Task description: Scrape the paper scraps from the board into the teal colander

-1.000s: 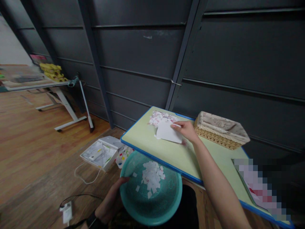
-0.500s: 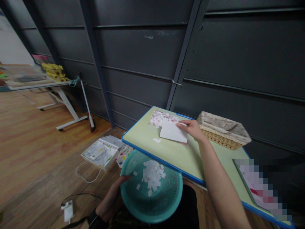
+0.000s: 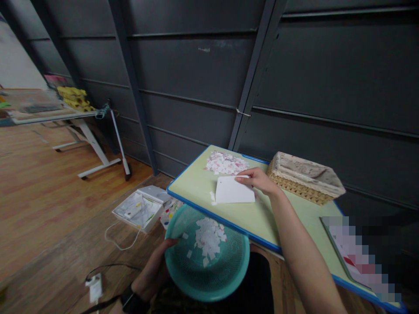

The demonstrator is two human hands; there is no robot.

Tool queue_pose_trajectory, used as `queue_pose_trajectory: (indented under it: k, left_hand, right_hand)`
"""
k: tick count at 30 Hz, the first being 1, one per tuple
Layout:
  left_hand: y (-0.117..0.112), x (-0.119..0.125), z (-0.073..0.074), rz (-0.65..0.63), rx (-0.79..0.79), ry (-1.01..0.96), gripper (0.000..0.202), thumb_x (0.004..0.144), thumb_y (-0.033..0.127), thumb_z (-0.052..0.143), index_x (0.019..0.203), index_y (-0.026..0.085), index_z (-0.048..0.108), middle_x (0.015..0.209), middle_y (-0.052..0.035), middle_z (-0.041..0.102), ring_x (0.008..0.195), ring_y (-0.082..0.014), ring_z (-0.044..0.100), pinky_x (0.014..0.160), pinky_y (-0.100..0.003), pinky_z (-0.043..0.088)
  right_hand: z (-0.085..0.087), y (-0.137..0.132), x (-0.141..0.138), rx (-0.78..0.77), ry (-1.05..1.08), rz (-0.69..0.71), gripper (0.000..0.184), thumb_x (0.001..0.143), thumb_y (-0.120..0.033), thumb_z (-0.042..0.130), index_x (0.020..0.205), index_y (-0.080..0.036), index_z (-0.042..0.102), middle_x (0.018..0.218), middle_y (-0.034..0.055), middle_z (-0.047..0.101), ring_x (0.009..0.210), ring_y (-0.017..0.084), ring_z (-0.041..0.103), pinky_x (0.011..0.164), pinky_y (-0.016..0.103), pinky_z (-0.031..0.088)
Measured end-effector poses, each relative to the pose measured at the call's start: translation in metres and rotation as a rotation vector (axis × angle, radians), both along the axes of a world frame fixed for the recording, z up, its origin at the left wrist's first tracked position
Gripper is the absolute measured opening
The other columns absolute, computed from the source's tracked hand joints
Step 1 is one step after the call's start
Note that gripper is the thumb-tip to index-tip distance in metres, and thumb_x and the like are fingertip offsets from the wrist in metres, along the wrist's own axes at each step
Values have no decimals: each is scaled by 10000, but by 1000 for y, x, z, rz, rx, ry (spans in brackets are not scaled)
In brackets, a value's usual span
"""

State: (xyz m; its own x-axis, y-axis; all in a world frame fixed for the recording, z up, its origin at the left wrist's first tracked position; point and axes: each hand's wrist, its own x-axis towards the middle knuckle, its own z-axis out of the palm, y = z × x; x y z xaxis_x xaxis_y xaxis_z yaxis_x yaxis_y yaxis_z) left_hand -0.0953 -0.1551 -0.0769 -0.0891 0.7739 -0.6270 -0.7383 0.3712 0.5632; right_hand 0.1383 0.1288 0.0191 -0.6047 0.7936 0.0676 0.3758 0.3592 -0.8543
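Observation:
My right hand (image 3: pixel 253 179) pinches the top edge of a flat white scraper (image 3: pixel 234 190), a stiff sheet with a small dark dot near one corner. It stands on the pale green tabletop (image 3: pixel 193 181), just in front of a pile of white and pinkish paper scraps (image 3: pixel 225 162). A few loose scraps (image 3: pixel 212 198) lie at its left edge. My left hand (image 3: pixel 159 261) grips the left rim of a teal plastic basket (image 3: pixel 229 283), held below the table's near edge. White paper pieces (image 3: pixel 209 240) lie heaped inside it.
A lined wicker basket (image 3: pixel 304 181) stands at the table's back right. Nearer lies a tablet-like device (image 3: pixel 350 257), its screen pixelated. On the floor at left are an open white box (image 3: pixel 137 209) and a power strip (image 3: pixel 94 288) with cables. A dark panelled wall rises behind.
My right hand has drawn the scraper toward the table's near edge and slightly left, away from the scrap pile. The left hand and teal basket have barely moved.

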Motion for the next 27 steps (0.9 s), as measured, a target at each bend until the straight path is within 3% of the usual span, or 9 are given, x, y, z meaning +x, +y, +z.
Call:
queue_pose_trajectory:
  k: [5,9,16,21,27]
  left_hand:
    - [0,-2,2,-2,13,27,427,853,188,625,1242,14,613,875,-117,841,919,-288,782,888,-375,595]
    - [1,-3,3,0,24,22,415,864,186,612,1242,16,597,909,-126,839,899,-274,785,867,-362,602]
    - [2,-3,2,-3,15,48,359,872,166,601,1197,14,611,877,-121,840,826,-261,791,873,-374,604]
    - [1,-3,0,8,15,56,412,854,175,631,1231,13,598,936,-134,836,903,-291,781,890,-389,598]
    - [-2,-4,-5,-17,65,40,491,853,206,650,1299,24,554,928,-121,838,846,-262,788,814,-354,607]
  right_hand:
    - [2,-5,-3,-35,27,-22,497,636,-568,780,847,-119,799,670,45,686,540,123,503,452,239,335]
    - [3,-11,-8,-89,-18,77,494,648,-571,779,841,-116,791,623,23,654,516,100,468,442,225,309]
    - [7,-18,-9,-164,37,68,482,631,-546,801,863,-123,786,565,0,623,454,89,440,398,222,294]
    - [9,-24,-13,-227,-7,143,479,615,-554,810,830,-127,789,540,2,611,461,100,466,426,231,327]
    - [0,-8,-9,-83,145,-109,544,570,-572,824,844,-103,790,621,27,656,508,97,459,438,226,303]
